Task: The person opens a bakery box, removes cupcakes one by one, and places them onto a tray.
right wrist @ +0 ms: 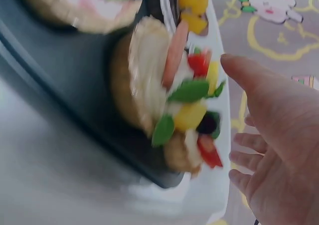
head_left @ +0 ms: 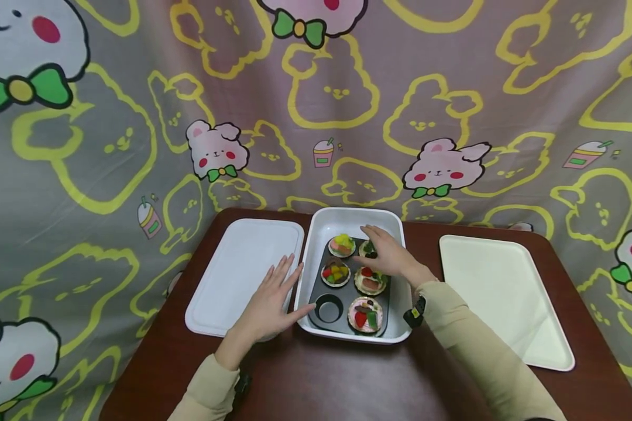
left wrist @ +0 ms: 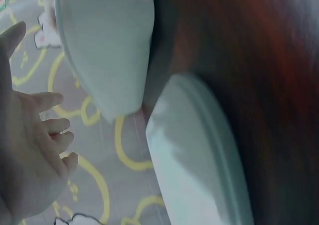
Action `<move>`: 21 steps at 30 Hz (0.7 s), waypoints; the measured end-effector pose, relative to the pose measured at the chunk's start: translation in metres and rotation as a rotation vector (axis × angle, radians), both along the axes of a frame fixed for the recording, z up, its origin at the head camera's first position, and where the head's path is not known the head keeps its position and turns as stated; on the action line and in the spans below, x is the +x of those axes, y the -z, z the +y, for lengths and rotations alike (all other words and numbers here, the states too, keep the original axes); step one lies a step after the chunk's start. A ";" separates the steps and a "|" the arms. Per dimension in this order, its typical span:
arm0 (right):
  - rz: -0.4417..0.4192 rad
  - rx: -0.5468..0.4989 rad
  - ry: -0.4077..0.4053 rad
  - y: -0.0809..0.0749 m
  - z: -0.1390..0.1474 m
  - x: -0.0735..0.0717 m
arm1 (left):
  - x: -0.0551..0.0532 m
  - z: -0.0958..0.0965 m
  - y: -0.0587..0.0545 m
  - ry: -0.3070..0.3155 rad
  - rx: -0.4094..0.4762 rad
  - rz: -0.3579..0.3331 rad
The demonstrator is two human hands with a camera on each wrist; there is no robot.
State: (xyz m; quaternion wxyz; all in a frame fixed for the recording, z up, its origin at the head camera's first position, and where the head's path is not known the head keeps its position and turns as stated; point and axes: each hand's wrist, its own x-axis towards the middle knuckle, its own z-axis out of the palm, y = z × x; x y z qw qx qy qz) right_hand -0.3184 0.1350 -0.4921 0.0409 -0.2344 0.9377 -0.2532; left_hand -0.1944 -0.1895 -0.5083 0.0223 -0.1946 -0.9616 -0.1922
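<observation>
A white rectangular bin [head_left: 353, 339] holds a dark muffin tin [head_left: 346, 294] with several small fruit tarts in its cups. The front-left cup [head_left: 329, 309] has no tart. My right hand [head_left: 392, 254] is over the bin's right side, partly covering the back-right tart [head_left: 367, 249]; its fingers are spread and grip nothing. In the right wrist view, that hand [right wrist: 279, 135] is beside a tart [right wrist: 149, 80] topped with fruit and leaves. My left hand [head_left: 271, 301], fingers extended, hovers between the bin's left rim and a white tray [head_left: 242, 269], holding nothing.
The white tray lies left of the bin on a dark brown table [head_left: 337, 386]. A cream tray [head_left: 495, 286] lies to the right, under the right forearm. A patterned curtain [head_left: 347, 128] hangs behind the table.
</observation>
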 end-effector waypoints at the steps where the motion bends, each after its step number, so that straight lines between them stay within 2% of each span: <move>1: -0.011 0.005 0.008 0.001 0.003 -0.001 | 0.002 0.003 0.001 0.006 -0.010 -0.009; 5: -0.039 0.057 0.031 0.004 0.013 -0.007 | 0.008 0.015 0.005 0.022 -0.003 -0.041; 9: -0.031 0.150 0.042 0.003 0.018 -0.013 | 0.013 0.023 0.015 0.030 0.019 -0.061; 13: -0.044 0.167 0.033 0.002 0.019 -0.018 | 0.016 0.027 0.026 0.025 0.026 -0.083; 21: -0.073 0.209 0.056 -0.004 0.017 -0.024 | 0.019 0.033 0.034 0.004 0.055 -0.026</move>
